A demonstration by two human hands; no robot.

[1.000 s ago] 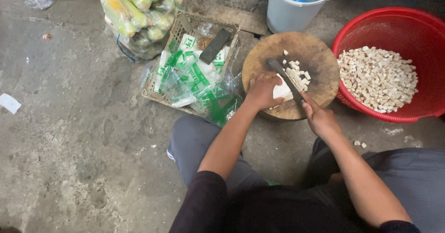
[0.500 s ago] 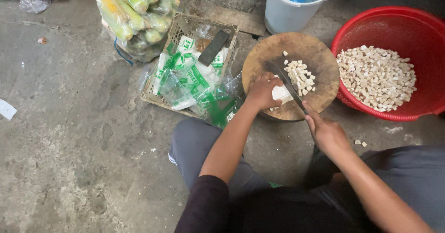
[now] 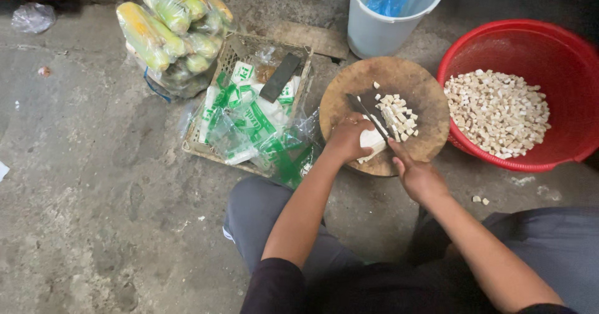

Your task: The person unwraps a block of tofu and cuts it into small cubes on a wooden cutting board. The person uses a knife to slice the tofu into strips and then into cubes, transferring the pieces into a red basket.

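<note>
On the round wooden chopping board (image 3: 399,77) at upper centre of the frame, left hand (image 3: 347,140) is curled over a white block (image 3: 372,140), fingertips pressing it to the wood. Right hand (image 3: 417,178) is closed around the handle of a knife (image 3: 369,115); the blade runs up and left from the hand, lying against the right edge of the block. Pile of small white cubes (image 3: 399,115) sits just right of the blade, on the board. Board rests on the concrete floor (image 3: 81,189). Red basin (image 3: 564,52) at right touches the board's edge and holds many more cubes. White bucket (image 3: 380,33) with blue plastic inside stands above the board. Wire basket (image 3: 240,49) of green-and-white wrappers lies left of the board; bag of corn cobs (image 3: 168,33) at upper left
</note>
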